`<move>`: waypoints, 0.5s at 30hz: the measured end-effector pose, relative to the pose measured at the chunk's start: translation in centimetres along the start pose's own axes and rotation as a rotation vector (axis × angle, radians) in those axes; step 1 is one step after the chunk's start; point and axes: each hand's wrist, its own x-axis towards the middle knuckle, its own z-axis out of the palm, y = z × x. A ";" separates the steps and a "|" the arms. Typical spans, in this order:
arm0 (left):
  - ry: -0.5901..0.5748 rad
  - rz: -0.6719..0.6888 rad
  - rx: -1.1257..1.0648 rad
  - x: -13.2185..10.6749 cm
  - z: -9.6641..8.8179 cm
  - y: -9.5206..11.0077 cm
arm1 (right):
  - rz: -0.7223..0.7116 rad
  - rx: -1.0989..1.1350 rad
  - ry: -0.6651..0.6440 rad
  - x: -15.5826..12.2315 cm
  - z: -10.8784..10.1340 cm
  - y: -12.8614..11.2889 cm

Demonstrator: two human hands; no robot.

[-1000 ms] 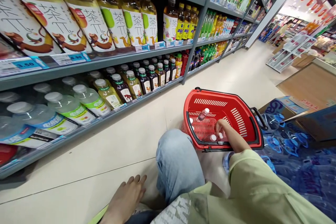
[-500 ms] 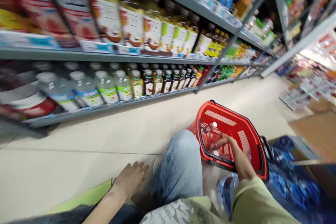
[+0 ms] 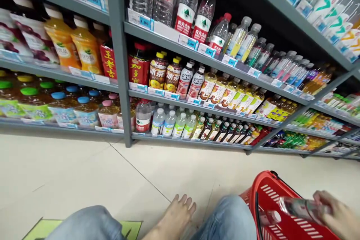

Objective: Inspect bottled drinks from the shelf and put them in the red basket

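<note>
My right hand (image 3: 336,212) is wrapped round one end of a clear plastic bottle (image 3: 300,208), which lies nearly level over the red shopping basket (image 3: 260,180). Motion blurs this hand a little. Inside the basket, another bottle with a white cap (image 3: 268,217) shows partly. My left hand (image 3: 178,215) hangs between my knees above the floor, fingers stretched out and apart, holding nothing.
Ahead stands a grey drinks shelf (image 3: 119,45) with several tiers. Red-capped water bottles (image 3: 204,11) stand on an upper tier, and small dark bottles (image 3: 222,132) line the bottom one. A green floor marking (image 3: 131,228) lies by my left knee (image 3: 90,223).
My right hand has come up from inside the basket with a bottle in it. The view has turned right and up towards the shelves. My left hand stays open.
</note>
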 end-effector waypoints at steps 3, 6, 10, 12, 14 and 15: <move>0.131 -0.055 -0.059 0.3 -1.8 0.1 | -0.232 -0.027 0.057 1.9 -3.3 -8.1; 0.430 -0.142 -0.270 0.7 -2.8 0.1 | -0.514 0.063 0.021 2.8 -3.3 -18.5; 0.771 -0.188 -0.599 1.0 -3.7 -1.0 | -0.776 0.334 -0.250 4.5 0.9 -31.1; 0.826 -0.266 -0.738 0.8 -4.4 -1.6 | -0.892 0.545 -0.463 5.6 3.9 -36.1; 0.839 -0.387 -0.875 0.3 -5.1 -2.1 | -0.868 0.804 -0.607 6.3 7.1 -39.8; 0.849 -0.436 -0.933 -0.1 -5.4 -2.3 | -0.801 0.946 -0.642 6.3 8.7 -41.2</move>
